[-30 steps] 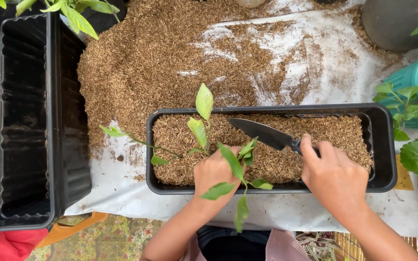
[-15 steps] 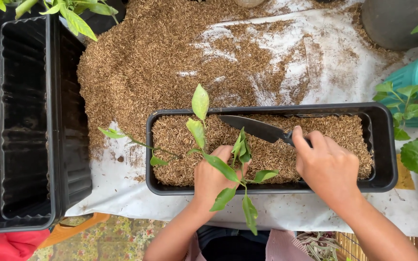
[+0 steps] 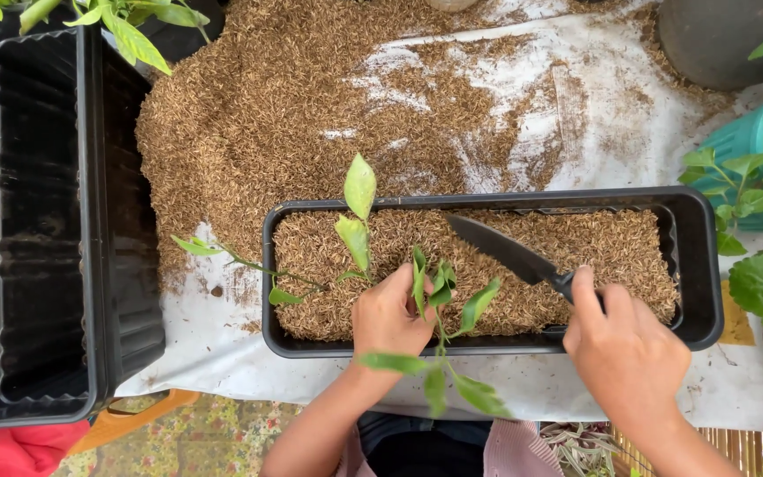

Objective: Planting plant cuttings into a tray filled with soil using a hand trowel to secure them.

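A green leafy cutting (image 3: pixel 439 305) is held upright in the left hand (image 3: pixel 390 314), whose fingers are closed around its stem over the near edge of a black rectangular planter (image 3: pixel 704 265). Some of its leaves rise above the hand and others hang below the planter's near rim, over the white sheet. A black-bladed knife (image 3: pixel 505 250) is gripped by its handle in the right hand (image 3: pixel 624 353), fingers wrapped shut; the blade is angled up and to the left, and its tip lies over the brown husk filling (image 3: pixel 620 247) just beyond the cutting. Whether the blade touches the filling cannot be told.

The planter is filled nearly to the rim with husk. Near its left end a second cutting (image 3: pixel 357 225) is seen standing in the filling, and a third cutting (image 3: pixel 240 262) leans out over the left rim.

The planter rests on a worktop covered by a white sheet (image 3: pixel 611 115), on which a broad heap of loose husk (image 3: pixel 258 115) is spread behind and to the left. An empty black planter (image 3: pixel 41 221) stands well apart at the left. At the right edge, potted green plants (image 3: pixel 757 190) are grouped beside a teal pot (image 3: pixel 739 146).
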